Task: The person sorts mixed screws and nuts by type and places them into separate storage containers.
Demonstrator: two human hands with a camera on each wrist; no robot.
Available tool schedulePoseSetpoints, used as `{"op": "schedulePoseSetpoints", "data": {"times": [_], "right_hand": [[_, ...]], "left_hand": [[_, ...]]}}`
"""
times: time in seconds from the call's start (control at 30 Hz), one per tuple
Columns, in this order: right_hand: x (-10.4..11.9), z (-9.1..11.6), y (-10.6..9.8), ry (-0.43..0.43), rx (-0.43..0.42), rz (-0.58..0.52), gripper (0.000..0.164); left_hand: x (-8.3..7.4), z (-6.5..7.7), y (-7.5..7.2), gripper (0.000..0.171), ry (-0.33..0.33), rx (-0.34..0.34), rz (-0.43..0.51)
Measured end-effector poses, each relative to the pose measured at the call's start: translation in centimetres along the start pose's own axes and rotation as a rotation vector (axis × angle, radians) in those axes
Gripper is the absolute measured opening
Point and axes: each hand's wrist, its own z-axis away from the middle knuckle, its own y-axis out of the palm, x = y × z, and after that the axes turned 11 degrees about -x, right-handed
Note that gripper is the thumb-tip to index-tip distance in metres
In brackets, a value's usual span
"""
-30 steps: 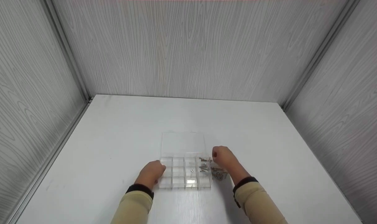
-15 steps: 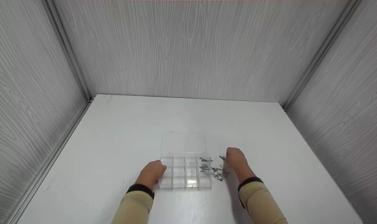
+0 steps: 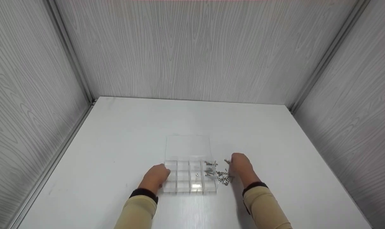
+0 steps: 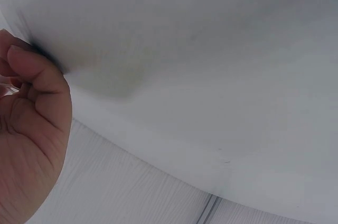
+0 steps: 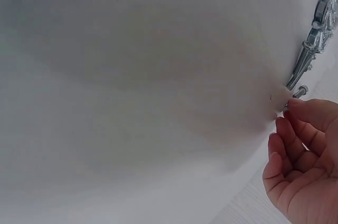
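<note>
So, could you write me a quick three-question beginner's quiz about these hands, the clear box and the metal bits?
1. Which hand grips the edge of the clear compartment box?
2. True or false: the box's lid is shut.
3. Fill in: the loose pile of nuts and bolts lies to the ____ of the box, as the person sees it.

Key:
1. The left hand.
2. False; the lid is open.
3. Right.

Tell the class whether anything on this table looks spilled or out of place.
The pile of nuts and bolts looks spilled: it lies jumbled on the table beside the clear box, near the right hand, while similar pieces sit inside the box.
</note>
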Motion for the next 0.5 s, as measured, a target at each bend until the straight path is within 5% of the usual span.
{"op": "schedulePoseSetpoints", "data": {"times": [0.23,0.5], "right_hand": [[-0.04,-0.04,0.22,0.022,0.017,0.027,0.02],[-0.06,0.03,-0.25,-0.084,-0.022,0.012,0.008]], "left_hand": [[-0.19,0.37,-0.29,0.042,-0.007,-0.001,0.032],[-0.31,0.4,-0.52,0.048,-0.025,0.044,0.044]]}}
